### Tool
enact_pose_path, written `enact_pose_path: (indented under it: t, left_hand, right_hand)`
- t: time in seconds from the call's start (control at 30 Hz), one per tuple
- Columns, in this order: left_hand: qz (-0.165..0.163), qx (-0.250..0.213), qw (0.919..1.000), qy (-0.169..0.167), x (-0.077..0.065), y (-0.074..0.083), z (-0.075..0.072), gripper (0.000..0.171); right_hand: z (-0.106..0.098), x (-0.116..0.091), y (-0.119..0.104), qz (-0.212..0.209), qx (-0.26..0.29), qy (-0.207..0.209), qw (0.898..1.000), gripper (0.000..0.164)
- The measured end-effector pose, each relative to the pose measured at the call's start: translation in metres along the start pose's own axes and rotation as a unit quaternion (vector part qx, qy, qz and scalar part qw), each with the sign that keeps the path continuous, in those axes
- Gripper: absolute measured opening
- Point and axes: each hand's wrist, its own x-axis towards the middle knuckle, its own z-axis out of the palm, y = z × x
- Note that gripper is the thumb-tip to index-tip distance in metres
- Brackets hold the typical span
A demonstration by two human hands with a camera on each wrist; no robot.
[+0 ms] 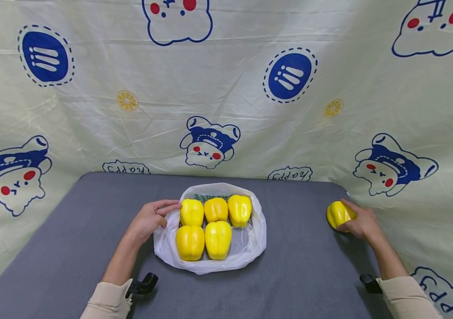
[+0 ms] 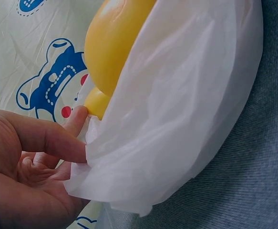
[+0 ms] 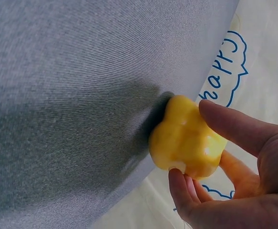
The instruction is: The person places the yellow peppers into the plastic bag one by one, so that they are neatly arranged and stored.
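A white plastic bag (image 1: 252, 248), its mouth spread wide, stands on the grey cloth and holds several yellow bell peppers (image 1: 218, 239). My left hand (image 1: 150, 220) holds the bag's left rim between thumb and fingers. In the left wrist view the bag's side (image 2: 162, 109) hides part of that hand's grip, and a fingertip lies against a pepper (image 2: 97, 102). Far to the right, my right hand (image 1: 363, 223) grips a single bell pepper (image 1: 338, 214) by the table's edge. Thumb and fingers span this pepper (image 3: 186, 138) in the right wrist view.
Grey cloth (image 1: 294, 248) covers the table, with a stretch of it between the bag and my right hand. Behind and beside the table hangs a pale sheet (image 1: 242, 97) printed with cartoon bears. Black bands (image 1: 143, 283) sit at both wrists.
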Motion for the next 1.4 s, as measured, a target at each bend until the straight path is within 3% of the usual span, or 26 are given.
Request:
enact_pose_path:
  t: [0.23,0.63,1.07,1.4]
  left_hand:
    - [0.001,-0.001,1.0,-0.001,-0.001,0.0,0.0,0.069]
    - [0.014,-0.008,0.9998,-0.007,-0.001,-0.001,-0.002,0.069]
    - [0.017,-0.007,0.9998,-0.006,-0.002,-0.001,-0.002,0.068]
    - [0.014,-0.004,0.9999,-0.005,-0.001,0.0,-0.001,0.068]
  right_hand:
    - [0.002,0.0,0.0,0.007,0.0,0.011,1.0,0.092]
    - [0.013,-0.002,-0.003,0.022,0.013,0.075,0.997,0.088]
    - [0.016,-0.001,-0.001,0.012,0.037,0.069,0.997,0.093]
    - [0.02,-0.004,0.0,0.021,0.044,0.092,0.995,0.09]
